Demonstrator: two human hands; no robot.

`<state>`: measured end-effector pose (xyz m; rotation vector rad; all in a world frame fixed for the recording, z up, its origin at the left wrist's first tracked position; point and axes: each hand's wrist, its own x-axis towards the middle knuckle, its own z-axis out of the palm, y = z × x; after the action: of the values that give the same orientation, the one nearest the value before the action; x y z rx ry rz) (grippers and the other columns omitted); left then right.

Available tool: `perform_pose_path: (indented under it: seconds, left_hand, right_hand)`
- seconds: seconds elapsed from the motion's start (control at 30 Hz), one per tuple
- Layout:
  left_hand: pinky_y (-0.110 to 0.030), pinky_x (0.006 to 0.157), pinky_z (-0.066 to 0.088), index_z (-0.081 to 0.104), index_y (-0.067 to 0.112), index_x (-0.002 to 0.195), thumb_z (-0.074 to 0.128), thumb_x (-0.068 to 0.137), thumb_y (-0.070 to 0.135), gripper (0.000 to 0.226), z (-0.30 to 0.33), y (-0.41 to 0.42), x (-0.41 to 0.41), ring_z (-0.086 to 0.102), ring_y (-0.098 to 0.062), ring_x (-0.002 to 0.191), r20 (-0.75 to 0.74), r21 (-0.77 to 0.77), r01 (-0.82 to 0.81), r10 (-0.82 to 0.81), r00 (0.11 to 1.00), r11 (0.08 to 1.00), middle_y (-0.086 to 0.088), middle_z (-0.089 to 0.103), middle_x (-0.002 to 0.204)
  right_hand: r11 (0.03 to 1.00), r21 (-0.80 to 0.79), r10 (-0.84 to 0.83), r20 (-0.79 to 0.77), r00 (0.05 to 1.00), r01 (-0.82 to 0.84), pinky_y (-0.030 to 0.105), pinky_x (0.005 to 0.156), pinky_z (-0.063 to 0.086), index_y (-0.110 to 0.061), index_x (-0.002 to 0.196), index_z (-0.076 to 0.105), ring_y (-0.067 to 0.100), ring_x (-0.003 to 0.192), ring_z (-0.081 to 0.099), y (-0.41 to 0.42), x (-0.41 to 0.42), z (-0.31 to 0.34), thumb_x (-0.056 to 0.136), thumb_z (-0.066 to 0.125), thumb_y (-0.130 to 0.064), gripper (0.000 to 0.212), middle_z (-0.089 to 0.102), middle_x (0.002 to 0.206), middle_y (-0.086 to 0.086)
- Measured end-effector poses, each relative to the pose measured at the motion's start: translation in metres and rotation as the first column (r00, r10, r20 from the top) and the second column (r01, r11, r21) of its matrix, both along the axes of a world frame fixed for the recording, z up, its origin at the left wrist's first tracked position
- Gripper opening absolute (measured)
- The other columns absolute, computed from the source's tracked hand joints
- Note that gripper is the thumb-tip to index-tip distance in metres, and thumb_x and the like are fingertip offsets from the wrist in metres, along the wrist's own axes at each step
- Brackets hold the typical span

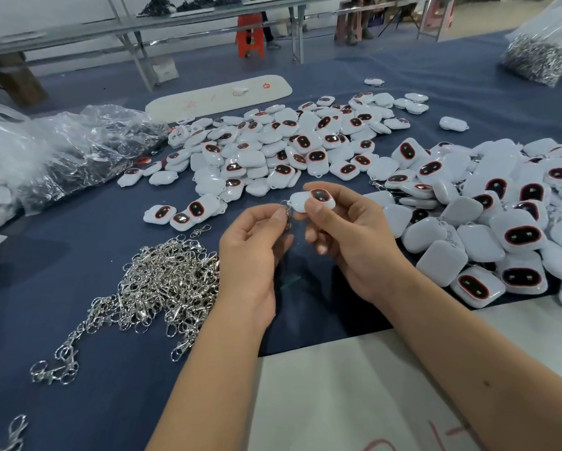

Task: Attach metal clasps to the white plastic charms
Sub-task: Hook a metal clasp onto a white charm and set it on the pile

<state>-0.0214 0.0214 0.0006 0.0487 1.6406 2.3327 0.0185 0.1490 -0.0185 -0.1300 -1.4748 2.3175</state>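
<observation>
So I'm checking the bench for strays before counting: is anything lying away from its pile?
Yes. One metal clasp lies alone at the near left edge, apart from the clasp pile. Two white charms sit apart beyond the far charm heap.

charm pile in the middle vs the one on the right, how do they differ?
The middle pile of white plastic charms lies farther from the hands and spreads low; the right pile of white plastic charms sits beside the right hand and is heaped higher. Metal clasps and rings show among the right pile; few are visible in the middle one. Both mix face-up charms with dark red-rimmed ovals and plain white backs, on the blue cloth.
</observation>
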Motion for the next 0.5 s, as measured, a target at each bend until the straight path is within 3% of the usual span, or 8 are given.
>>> perform_pose_path:
  seconds: [0.1,0.17,0.3,0.4,0.5]
  left_hand:
    - [-0.028,0.079,0.055,0.067,0.013,0.088,0.060,0.099,0.005,0.015,0.000,0.000,-0.001,0.063,-0.018,0.086,-0.034,-0.028,-0.030,0.029,0.999,0.999,-0.013,0.067,0.096]
    - [-0.034,0.080,0.053,0.066,0.013,0.087,0.060,0.100,0.006,0.016,-0.002,0.001,-0.001,0.061,-0.019,0.083,-0.199,-0.196,-0.101,0.062,0.978,0.975,-0.010,0.068,0.089]
    - [-0.023,0.073,0.045,0.061,0.014,0.082,0.060,0.096,0.002,0.018,-0.003,-0.004,-0.003,0.054,-0.010,0.073,-0.619,-0.500,-0.334,-0.060,0.783,0.799,0.006,0.060,0.075]
    - [-0.038,0.075,0.044,0.058,0.012,0.083,0.058,0.091,-0.004,0.018,-0.004,-0.007,-0.007,0.053,-0.022,0.080,-0.726,-0.595,-0.429,-0.227,0.649,0.680,0.002,0.058,0.080]
    - [-0.039,0.074,0.037,0.057,0.012,0.086,0.059,0.084,-0.010,0.022,-0.005,-0.010,-0.009,0.048,-0.026,0.085,-0.747,-0.655,-0.494,-0.388,0.540,0.572,-0.003,0.057,0.087]
  right_hand:
    - [0.999,0.022,0.031,0.004,0.999,-0.032,0.019,0.048,0.046,-0.007,0.118,0.067,0.012,0.056,0.062,-0.001,0.000,-0.001,0.079,0.079,-0.025,0.045,0.075,0.086,0.008]
    - [0.999,0.029,0.031,0.013,0.999,-0.031,0.020,0.049,0.046,-0.007,0.117,0.067,0.012,0.057,0.062,0.000,0.000,-0.001,0.079,0.081,-0.026,0.045,0.076,0.086,0.008]
    - [0.999,0.021,0.026,0.034,0.999,-0.027,0.020,0.049,0.047,-0.006,0.115,0.067,0.013,0.056,0.061,0.001,0.001,-0.001,0.084,0.081,-0.023,0.037,0.076,0.085,0.010]
    - [0.999,0.024,0.025,0.030,0.999,-0.025,0.021,0.049,0.047,-0.006,0.114,0.068,0.014,0.056,0.061,0.000,0.002,0.000,0.084,0.082,-0.024,0.037,0.074,0.082,0.010]
    - [0.997,0.083,-0.008,0.049,0.999,0.004,0.022,0.048,0.047,-0.007,0.112,0.069,0.015,0.056,0.061,0.000,0.000,-0.001,0.086,0.079,-0.023,0.032,0.072,0.079,0.010]
